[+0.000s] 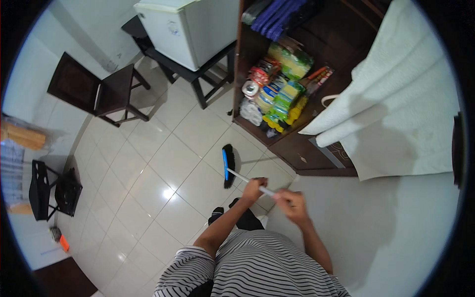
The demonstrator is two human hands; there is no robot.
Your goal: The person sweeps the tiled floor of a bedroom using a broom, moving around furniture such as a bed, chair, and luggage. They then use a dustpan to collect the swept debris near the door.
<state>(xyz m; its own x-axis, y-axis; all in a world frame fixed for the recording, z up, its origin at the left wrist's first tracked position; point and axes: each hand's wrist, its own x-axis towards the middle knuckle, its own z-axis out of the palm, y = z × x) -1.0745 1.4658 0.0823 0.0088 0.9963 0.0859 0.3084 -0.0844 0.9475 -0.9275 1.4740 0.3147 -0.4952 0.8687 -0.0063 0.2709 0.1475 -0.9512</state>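
Both of my hands are closed around the pale handle of a broom (pixel 229 166) with a blue head and black bristles. My left hand (pixel 254 190) grips the handle lower down, nearer the head. Higher up, toward the handle's end, is my right hand (pixel 292 205), slightly blurred. The bristles lie over the glossy tiled floor (pixel 193 163), ahead of my feet and close to a dark wooden cabinet (pixel 289 152). Whether the bristles press on the tiles cannot be told.
Packaged goods (pixel 282 92) fill the cabinet's low shelf, and a white cloth (pixel 393 111) hangs over its side. A small white fridge (pixel 193 37) stands on a black table (pixel 189 72). A dark wooden chair (pixel 115 91) and a black folding chair (pixel 41 189) are at the left.
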